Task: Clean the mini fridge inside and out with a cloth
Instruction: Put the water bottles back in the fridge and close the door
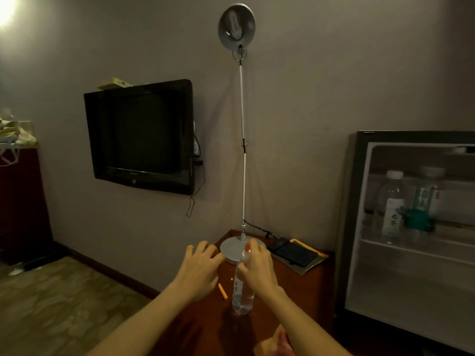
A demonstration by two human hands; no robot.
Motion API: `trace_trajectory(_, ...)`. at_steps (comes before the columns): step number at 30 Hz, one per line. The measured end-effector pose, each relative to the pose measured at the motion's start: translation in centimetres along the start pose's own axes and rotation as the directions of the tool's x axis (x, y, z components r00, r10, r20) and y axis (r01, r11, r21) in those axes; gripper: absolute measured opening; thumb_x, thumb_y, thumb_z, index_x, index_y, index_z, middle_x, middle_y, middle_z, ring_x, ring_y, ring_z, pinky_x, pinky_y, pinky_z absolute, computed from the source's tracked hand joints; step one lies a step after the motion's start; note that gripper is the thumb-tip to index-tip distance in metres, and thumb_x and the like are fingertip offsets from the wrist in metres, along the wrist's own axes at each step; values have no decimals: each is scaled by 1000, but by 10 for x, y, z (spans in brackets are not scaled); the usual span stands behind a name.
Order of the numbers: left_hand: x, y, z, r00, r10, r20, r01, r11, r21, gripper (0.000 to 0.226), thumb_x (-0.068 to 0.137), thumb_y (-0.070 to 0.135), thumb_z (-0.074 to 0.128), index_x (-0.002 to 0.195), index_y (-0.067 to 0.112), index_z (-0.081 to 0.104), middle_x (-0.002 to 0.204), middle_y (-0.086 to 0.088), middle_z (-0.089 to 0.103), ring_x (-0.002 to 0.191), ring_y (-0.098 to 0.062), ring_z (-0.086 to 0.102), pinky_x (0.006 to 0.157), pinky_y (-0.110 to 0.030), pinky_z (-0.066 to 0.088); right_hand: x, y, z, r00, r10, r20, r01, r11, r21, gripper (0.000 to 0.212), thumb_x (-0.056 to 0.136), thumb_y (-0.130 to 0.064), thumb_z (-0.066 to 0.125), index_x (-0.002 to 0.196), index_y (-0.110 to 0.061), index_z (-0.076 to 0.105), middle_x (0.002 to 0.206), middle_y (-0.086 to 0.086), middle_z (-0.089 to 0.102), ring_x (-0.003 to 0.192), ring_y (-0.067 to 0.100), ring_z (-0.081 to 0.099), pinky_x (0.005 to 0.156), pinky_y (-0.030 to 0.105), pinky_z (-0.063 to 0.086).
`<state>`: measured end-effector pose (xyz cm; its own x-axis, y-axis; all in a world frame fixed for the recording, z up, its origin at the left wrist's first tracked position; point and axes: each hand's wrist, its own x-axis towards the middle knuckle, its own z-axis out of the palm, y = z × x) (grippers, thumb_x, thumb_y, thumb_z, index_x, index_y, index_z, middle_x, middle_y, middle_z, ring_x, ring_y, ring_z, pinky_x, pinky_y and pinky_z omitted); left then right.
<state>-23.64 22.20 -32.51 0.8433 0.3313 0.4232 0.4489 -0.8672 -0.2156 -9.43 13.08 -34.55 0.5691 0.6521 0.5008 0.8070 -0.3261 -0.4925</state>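
Note:
The mini fridge (pixel 354 227) stands at the right with its door open; I see its dark frame, white shelves and two bottles (pixel 392 204) inside. On the red-brown table (pixel 303 286) a clear water bottle (pixel 241 296) stands upright. My right hand (pixel 257 268) is wrapped around its upper part. My left hand (pixel 199 268) hovers just left of it, fingers spread, holding nothing. A pale orange-pink cloth (pixel 275 343) lies at the table's near edge under my right forearm.
A desk lamp's round base (pixel 231 249) sits behind the bottle, its thin pole (pixel 243 150) rising up the wall. A dark wallet-like item on paper (pixel 295 253) lies at the table's back. A small orange object (pixel 223 291) lies left of the bottle. A wall-mounted TV (pixel 141 137) hangs at the left.

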Motion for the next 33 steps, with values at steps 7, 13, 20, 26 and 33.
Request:
trace_trajectory(7,19,31,-15,984,127,-126,-130,991,-17,47,54,26,81,98,28,64,94,2,62,91,-23,61,70,-40,53,-18,18,-45,996,84,-34,-81,993,91,25,82,-16,61,98,-19,43,101,5,52,94,20,49,72,26,37)
trace_trajectory(13,52,91,-36,956,198,-215,-211,977,-37,41,60,24,77,99,25,63,91,0,61,86,-26,59,65,-38,51,-28,39,-126,984,116,-137,-99,987,126,31,75,-19,67,90,-20,40,91,5,55,79,17,52,54,15,32)
trace_trajectory(20,89,190,-66,890,339,-306,-402,899,-174,30,84,26,59,114,22,59,105,-3,58,101,-28,53,77,-39,45,-51,87,-234,929,229,-291,-217,973,74,38,73,-15,71,93,-14,38,86,4,54,73,16,52,49,13,30)
trace_trajectory(26,131,266,-87,808,425,-407,-533,821,-202,37,90,24,56,126,23,53,119,-2,55,109,-24,48,87,-35,44,-63,130,-312,834,304,-461,-363,931,-44,43,74,-17,73,96,-12,36,95,10,57,85,24,56,61,22,37)
trace_trajectory(33,176,326,-111,754,482,-446,-601,780,-174,38,73,21,75,109,21,64,100,-4,63,90,-25,59,70,-37,51,-46,166,-370,687,305,-660,-456,888,-64,44,73,-14,74,94,-11,35,103,20,61,98,37,56,68,27,35)
